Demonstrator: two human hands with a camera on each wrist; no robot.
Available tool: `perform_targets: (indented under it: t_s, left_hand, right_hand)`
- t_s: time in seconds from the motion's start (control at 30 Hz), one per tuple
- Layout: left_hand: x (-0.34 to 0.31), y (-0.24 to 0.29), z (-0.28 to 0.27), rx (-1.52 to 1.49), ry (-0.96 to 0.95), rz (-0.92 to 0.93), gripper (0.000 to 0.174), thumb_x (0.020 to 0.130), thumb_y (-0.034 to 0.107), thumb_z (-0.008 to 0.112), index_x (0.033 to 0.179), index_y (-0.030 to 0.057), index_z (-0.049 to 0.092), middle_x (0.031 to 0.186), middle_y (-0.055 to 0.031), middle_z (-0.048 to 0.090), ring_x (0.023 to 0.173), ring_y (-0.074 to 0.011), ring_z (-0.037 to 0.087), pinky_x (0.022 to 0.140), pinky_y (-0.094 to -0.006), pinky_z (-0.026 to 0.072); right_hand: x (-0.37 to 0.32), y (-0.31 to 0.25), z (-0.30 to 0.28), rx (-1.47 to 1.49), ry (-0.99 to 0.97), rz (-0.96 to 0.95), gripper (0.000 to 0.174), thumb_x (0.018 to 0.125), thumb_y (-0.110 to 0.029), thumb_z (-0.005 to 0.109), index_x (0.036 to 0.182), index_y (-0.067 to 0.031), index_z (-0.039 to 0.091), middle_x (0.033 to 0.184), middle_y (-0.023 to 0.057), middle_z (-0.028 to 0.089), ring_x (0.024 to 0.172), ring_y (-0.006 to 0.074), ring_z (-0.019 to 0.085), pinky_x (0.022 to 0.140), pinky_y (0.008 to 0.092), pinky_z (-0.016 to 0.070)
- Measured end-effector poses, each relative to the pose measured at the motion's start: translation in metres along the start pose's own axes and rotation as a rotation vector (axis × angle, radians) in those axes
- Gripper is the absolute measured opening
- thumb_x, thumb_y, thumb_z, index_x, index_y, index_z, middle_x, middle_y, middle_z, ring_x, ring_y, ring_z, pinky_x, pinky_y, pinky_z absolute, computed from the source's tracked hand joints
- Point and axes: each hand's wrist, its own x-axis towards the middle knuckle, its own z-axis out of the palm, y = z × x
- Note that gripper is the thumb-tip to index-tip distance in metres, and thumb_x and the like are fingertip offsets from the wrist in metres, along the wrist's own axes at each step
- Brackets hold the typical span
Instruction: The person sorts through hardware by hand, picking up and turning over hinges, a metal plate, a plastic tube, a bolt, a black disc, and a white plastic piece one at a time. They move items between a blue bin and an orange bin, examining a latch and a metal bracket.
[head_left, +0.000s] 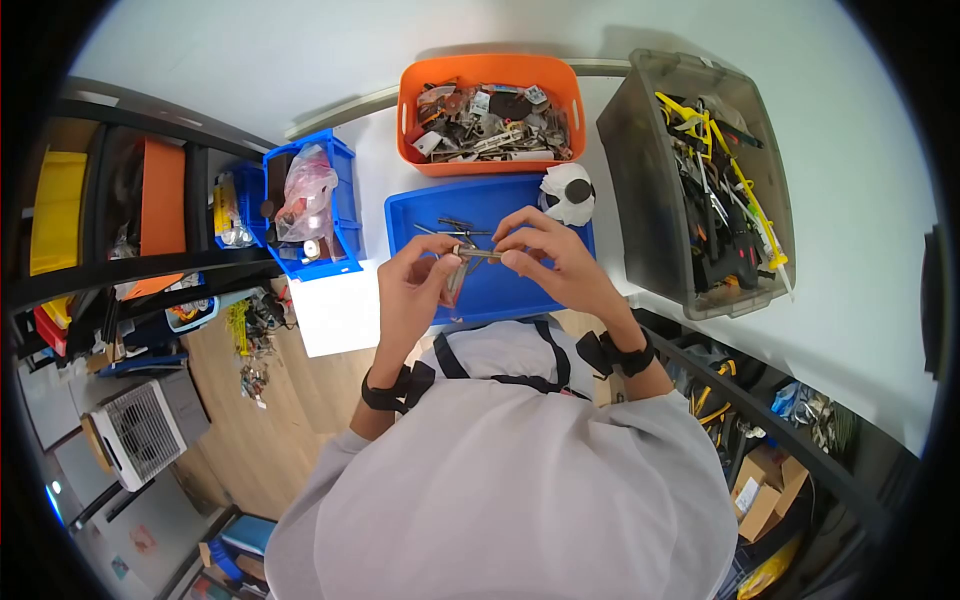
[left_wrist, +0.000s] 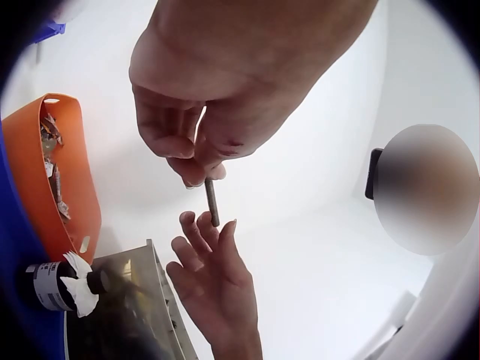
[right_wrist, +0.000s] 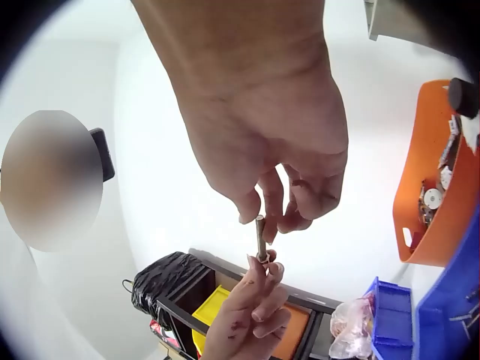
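Note:
My left hand pinches a slim metal bolt between thumb and fingertips, by its wider end. The bolt's shank points toward my right hand. Thumb and fingertips of that right hand are round the free end, loosely placed, as the right wrist view shows. Both hands are raised over a blue tray. In the tray lie several long metal bolts, partly hidden by my hands.
Behind the tray stands an orange bin of mixed hardware. A dark bottle with white tissue sits at the tray's back right corner. A grey tub of tools is at right, a blue bin with plastic bags at left.

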Motion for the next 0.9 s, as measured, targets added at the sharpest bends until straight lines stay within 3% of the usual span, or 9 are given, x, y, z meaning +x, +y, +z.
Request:
perform_targets:
  t_s: [0.43,0.5,0.6,0.7,0.73,0.83,0.87,0.9]
  left_hand:
    - [-0.005,0.006,0.003,0.058,0.068,0.119,0.017,0.092,0.007,0.072,0.106,-0.0008,0.068,0.086,-0.0053,0.071,0.06,-0.0061,0.06,0.048,-0.0198,0.0489]
    - [-0.004,0.0,0.002,0.049,0.059,0.205,0.023,0.096,0.016,0.068,0.114,0.0009,0.065,0.09,-0.0077,0.07,0.052,-0.006,0.054,0.044,-0.0196,0.0402]
    - [-0.003,0.006,0.004,0.09,0.097,0.176,0.028,0.1,0.018,0.062,0.122,0.0018,0.062,0.093,-0.0087,0.07,0.052,-0.0059,0.054,0.044,-0.0192,0.0397]
    - [-0.002,-0.002,-0.007,0.129,0.137,0.168,0.033,0.102,0.021,0.056,0.13,0.0026,0.059,0.094,-0.0091,0.07,0.051,-0.0054,0.054,0.043,-0.0184,0.0385]
    - [-0.004,0.002,-0.011,0.098,0.152,0.103,0.034,0.099,0.013,0.058,0.131,0.0021,0.058,0.094,-0.0092,0.07,0.057,-0.0059,0.056,0.049,-0.0202,0.0435]
    - [-0.004,-0.008,-0.024,0.13,0.21,0.063,0.037,0.099,0.016,0.06,0.133,0.0019,0.056,0.094,-0.0088,0.07,0.054,-0.0056,0.056,0.047,-0.0206,0.0428]
    - [-0.004,-0.01,-0.027,0.127,0.202,0.074,0.037,0.099,0.016,0.06,0.133,0.0019,0.056,0.094,-0.0088,0.07,0.054,-0.0056,0.056,0.047,-0.0206,0.0428]
    - [-0.004,-0.012,-0.03,0.159,0.222,0.057,0.037,0.099,0.018,0.061,0.133,0.0019,0.056,0.093,-0.0087,0.07,0.054,-0.0056,0.055,0.047,-0.0206,0.0429]
  right_hand:
    - [0.01,0.002,0.001,0.021,0.049,-0.016,0.011,0.097,-0.006,0.061,0.099,0.004,0.065,0.117,0.0091,0.055,0.088,0.0154,0.065,0.071,0.0259,0.0542]
    - [0.012,0.002,0.004,0.065,0.076,-0.03,0.012,0.098,-0.006,0.06,0.099,0.0048,0.065,0.118,0.009,0.054,0.085,0.0149,0.064,0.071,0.0258,0.0534]
    - [0.016,0.0,0.003,0.154,0.131,0.063,0.016,0.099,-0.01,0.059,0.1,0.0046,0.065,0.116,0.0082,0.056,0.081,0.0133,0.062,0.069,0.0255,0.0509]
    - [0.021,0.009,-0.017,0.145,0.249,0.134,0.024,0.098,-0.017,0.062,0.099,0.0059,0.067,0.11,0.01,0.059,0.076,0.0149,0.063,0.068,0.0299,0.0515]
    - [0.024,0.018,-0.027,0.098,0.297,0.153,0.026,0.097,-0.02,0.062,0.097,0.0053,0.069,0.111,0.0116,0.058,0.071,0.015,0.063,0.067,0.0303,0.0513]
    - [0.039,0.044,-0.072,-0.015,0.339,0.24,0.03,0.097,-0.024,0.064,0.095,0.0045,0.071,0.105,0.0115,0.059,0.067,0.0148,0.063,0.066,0.0298,0.0509]
    - [0.047,0.055,-0.089,-0.06,0.362,0.269,0.032,0.095,-0.027,0.065,0.092,0.0041,0.072,0.09,0.0123,0.064,0.063,0.0146,0.064,0.063,0.0293,0.0507]
    - [0.057,0.066,-0.105,-0.066,0.371,0.262,0.032,0.095,-0.027,0.065,0.092,0.0041,0.072,0.09,0.0123,0.064,0.063,0.0146,0.064,0.063,0.0293,0.0507]
